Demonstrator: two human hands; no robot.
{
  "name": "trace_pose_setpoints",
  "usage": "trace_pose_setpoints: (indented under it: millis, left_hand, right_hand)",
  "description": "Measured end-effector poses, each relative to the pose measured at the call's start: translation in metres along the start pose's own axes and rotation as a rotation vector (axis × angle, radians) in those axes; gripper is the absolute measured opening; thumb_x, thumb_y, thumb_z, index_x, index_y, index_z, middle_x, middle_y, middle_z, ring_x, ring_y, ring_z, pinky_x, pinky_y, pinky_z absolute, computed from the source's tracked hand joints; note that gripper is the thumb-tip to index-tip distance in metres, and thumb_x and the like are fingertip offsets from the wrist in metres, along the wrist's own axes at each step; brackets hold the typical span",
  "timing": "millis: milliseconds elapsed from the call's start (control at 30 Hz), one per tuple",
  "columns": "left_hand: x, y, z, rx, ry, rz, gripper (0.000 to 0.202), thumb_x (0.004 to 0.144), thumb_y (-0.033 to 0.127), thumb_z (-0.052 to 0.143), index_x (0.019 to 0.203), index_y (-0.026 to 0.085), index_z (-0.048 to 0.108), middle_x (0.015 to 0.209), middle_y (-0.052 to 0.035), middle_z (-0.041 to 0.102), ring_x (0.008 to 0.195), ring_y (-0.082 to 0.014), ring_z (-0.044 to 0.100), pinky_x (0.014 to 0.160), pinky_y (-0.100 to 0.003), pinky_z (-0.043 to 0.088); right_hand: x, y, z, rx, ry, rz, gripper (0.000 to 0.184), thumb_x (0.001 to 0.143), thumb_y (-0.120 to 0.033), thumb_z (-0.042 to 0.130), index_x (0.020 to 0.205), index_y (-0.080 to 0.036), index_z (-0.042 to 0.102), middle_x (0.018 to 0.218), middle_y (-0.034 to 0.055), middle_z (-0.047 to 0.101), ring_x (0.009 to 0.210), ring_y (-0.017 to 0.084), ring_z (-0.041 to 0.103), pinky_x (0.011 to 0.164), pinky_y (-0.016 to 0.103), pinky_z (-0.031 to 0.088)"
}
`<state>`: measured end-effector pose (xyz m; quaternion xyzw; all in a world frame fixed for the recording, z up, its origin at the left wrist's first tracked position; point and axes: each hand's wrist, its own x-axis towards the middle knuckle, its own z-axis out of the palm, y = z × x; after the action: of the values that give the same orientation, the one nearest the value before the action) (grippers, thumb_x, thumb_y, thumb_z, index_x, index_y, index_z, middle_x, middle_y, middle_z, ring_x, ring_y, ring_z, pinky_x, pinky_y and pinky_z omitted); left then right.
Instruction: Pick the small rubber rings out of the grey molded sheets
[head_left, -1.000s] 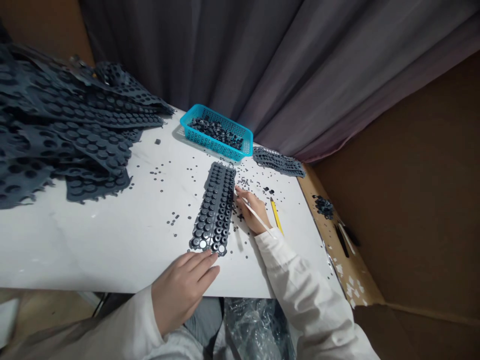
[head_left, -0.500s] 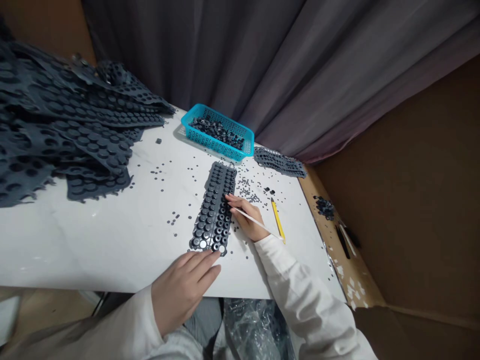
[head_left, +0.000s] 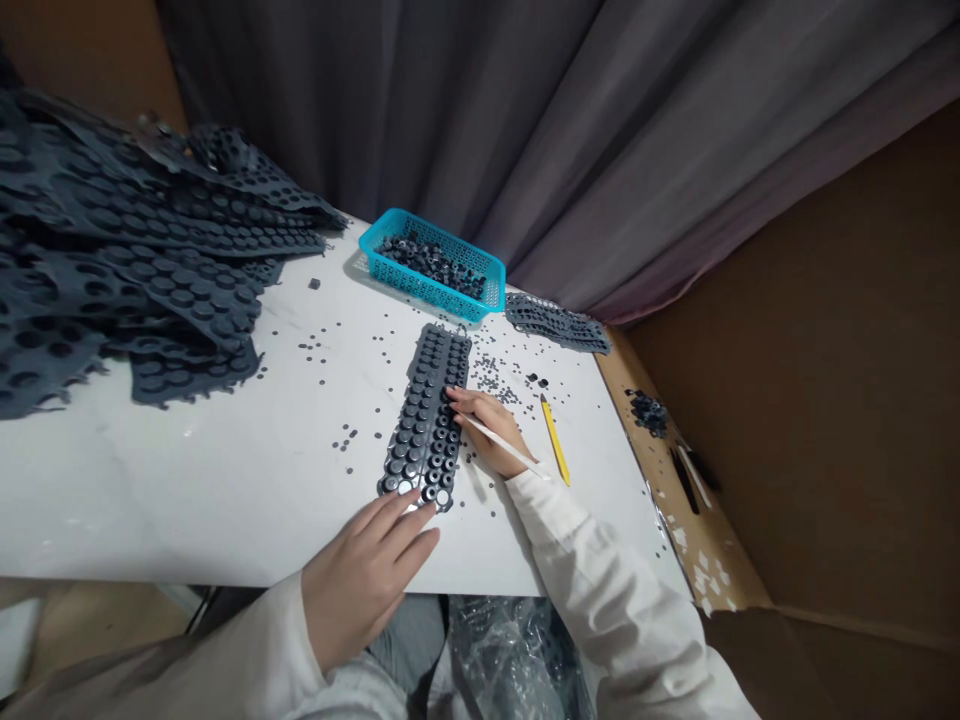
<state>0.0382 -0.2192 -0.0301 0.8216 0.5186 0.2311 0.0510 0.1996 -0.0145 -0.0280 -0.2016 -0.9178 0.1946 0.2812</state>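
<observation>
A long dark grey perforated rubber strip (head_left: pixel 424 420) lies lengthwise on the white table (head_left: pixel 187 480), its round cups in rows. My left hand (head_left: pixel 367 575) rests at its near end, with the fingertips on the strip and holding nothing. My right hand (head_left: pixel 487 430) grips a thin white stick (head_left: pixel 502 447), and its fingertips and the stick's tip reach the strip's right edge. A yellow pencil (head_left: pixel 555 440) lies just right of my right hand, apart from it. Small black rubber pieces (head_left: pixel 491 375) are scattered around the strip.
A turquoise plastic basket (head_left: pixel 420 285) holds dark rubber pieces behind the strip. A heap of dark rubber sheets (head_left: pixel 150 240) covers the table's left end. Another rubber strip (head_left: pixel 555 323) lies back right. Beyond the table are a grey curtain (head_left: pixel 525 120) and a cardboard wall (head_left: pixel 787 380).
My right hand and the white stick have moved up and left, onto the strip's right edge. My left fingers have spread slightly. The strip and pencil stay in place.
</observation>
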Motion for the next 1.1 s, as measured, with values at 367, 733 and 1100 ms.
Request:
trace_pose_setpoints:
  millis: [367,733,1100]
  left_hand:
    - [-0.003,-0.007,0.000,0.025,-0.098,0.029,0.053,0.070,0.005,0.050,0.121,0.021,0.055,0.136,-0.0015,0.053,0.127,-0.0225,0.044,0.103,-0.037,0.034]
    - [-0.005,-0.006,0.005,0.018,-0.109,0.014,0.061,0.066,0.006,0.052,0.125,0.021,0.052,0.140,-0.0027,0.048,0.129,-0.0253,0.039,0.105,-0.040,0.029]
    - [-0.004,-0.005,0.003,0.013,-0.121,0.022,0.063,0.063,0.006,0.051,0.125,0.020,0.052,0.139,-0.0043,0.050,0.128,-0.0266,0.040,0.104,-0.042,0.031]
  right_hand:
    - [0.018,0.018,-0.011,-0.211,0.225,0.105,0.020,0.094,-0.027,0.042,0.099,-0.019,0.060,0.115,0.0125,0.067,0.102,0.023,0.065,0.086,0.039,0.051]
    - [0.007,0.009,0.002,0.147,0.133,0.080,0.015,0.091,-0.032,0.050,0.094,-0.022,0.061,0.114,0.0114,0.068,0.115,0.021,0.058,0.098,0.043,0.048]
    - [0.010,0.009,0.001,0.017,0.073,0.039,0.017,0.093,-0.030,0.048,0.097,-0.021,0.062,0.112,0.0092,0.069,0.112,0.020,0.060,0.094,0.038,0.049]
